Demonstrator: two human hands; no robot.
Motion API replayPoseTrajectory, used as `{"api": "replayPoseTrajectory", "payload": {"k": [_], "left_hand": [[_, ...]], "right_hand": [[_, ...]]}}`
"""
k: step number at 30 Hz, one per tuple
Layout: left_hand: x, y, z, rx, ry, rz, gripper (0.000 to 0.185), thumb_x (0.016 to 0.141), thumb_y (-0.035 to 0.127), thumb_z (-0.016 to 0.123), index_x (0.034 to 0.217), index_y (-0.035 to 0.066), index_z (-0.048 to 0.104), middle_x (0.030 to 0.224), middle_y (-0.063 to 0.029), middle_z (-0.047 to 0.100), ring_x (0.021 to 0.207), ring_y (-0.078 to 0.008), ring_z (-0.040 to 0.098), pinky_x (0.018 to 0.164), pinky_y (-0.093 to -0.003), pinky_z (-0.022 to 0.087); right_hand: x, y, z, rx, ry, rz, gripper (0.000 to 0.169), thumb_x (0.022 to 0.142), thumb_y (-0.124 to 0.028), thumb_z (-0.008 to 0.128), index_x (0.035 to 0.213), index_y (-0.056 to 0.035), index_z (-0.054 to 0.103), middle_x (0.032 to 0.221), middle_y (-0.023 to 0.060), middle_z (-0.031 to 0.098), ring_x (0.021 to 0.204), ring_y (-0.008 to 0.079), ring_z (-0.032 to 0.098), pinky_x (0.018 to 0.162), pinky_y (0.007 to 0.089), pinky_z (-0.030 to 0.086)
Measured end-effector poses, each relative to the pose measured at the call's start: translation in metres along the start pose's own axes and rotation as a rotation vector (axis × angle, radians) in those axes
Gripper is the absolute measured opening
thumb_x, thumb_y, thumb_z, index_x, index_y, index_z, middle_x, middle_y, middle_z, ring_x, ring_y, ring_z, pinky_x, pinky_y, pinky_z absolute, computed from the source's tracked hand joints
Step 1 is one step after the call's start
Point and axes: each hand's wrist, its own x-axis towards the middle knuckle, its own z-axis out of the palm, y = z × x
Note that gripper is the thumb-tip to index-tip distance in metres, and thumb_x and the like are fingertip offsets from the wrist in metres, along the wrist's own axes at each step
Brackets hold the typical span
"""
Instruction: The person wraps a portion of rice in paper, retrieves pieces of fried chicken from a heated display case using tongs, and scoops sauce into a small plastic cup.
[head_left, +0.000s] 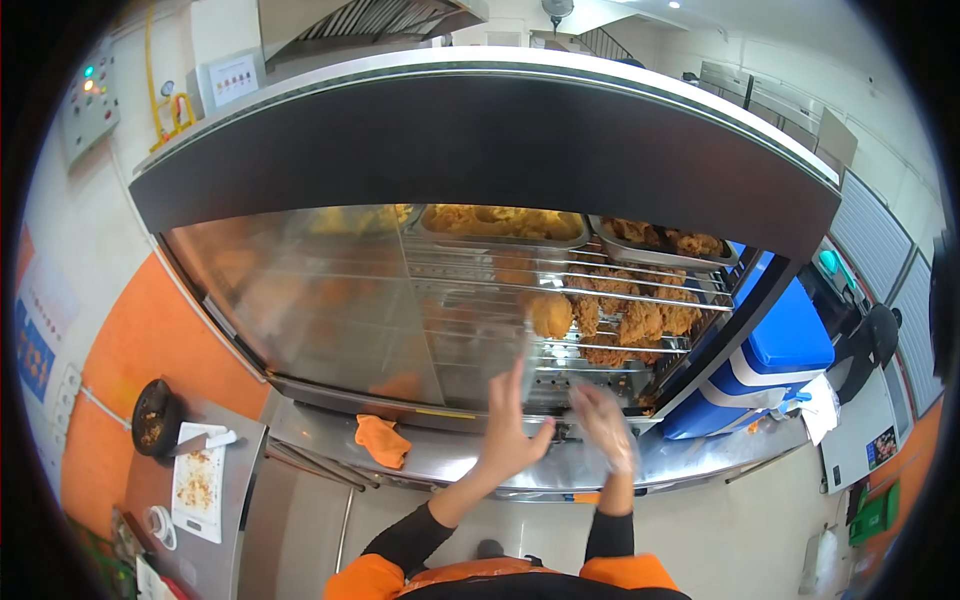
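Observation:
My bare left hand (511, 427) is raised with its fingers apart at the edge of the sliding glass door of a food warmer cabinet (480, 139). Close by on the right, my right hand (602, 427) wears a clear plastic glove; it is blurred, so its hold is unclear. Behind both, fried chicken pieces (641, 322) and a rounded golden piece (551, 316) lie on wire racks. Above them stand a metal tray of yellow-gold food (504, 225) and a metal tray of darker fried pieces (664, 244).
An orange cloth (382, 441) lies on the steel counter (461, 459). Right of the cabinet is a blue cooler bag (750, 375). At left, a side table holds a white cutting board (198, 491), a knife (187, 445) and a black pan (156, 418). A person in dark clothing (870, 345) is at far right.

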Motion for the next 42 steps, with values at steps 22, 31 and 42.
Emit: {"api": "replayPoseTrajectory", "payload": {"k": [22,31,42], "left_hand": [[0.009,0.038,0.209,-0.198,-0.428,0.465,0.092,0.072,0.028,0.065,0.142,-0.001,0.013,0.147,-0.0261,0.01,0.133,-0.044,0.018,0.105,-0.0554,0.023],[-0.11,-0.073,-0.077,-0.69,-0.247,-0.102,0.035,0.077,0.024,0.07,0.106,0.006,0.058,0.093,-0.0043,0.061,0.083,-0.0154,0.058,0.073,-0.032,0.046],[-0.595,-0.118,-0.533,1.315,1.05,-1.207,0.073,0.069,0.028,0.073,0.128,0.001,0.041,0.133,-0.0242,0.033,0.119,-0.0406,0.036,0.096,-0.0487,0.034]], "right_hand": [[-0.154,0.117,-0.063,-0.182,-0.235,0.612,0.039,0.092,-0.029,0.051,0.119,-0.0008,0.052,0.093,0.0178,0.063,0.076,0.0256,0.062,0.068,0.0341,0.051],[-0.053,0.139,0.082,-0.839,-0.751,0.159,0.042,0.089,-0.031,0.052,0.114,0.0018,0.056,0.091,0.0207,0.065,0.082,0.0326,0.063,0.073,0.0392,0.051],[-0.222,-0.185,0.622,-0.468,-1.334,-1.04,0.042,0.08,-0.034,0.064,0.106,-0.0016,0.059,0.098,0.0169,0.06,0.089,0.0363,0.058,0.077,0.0417,0.047]]}}
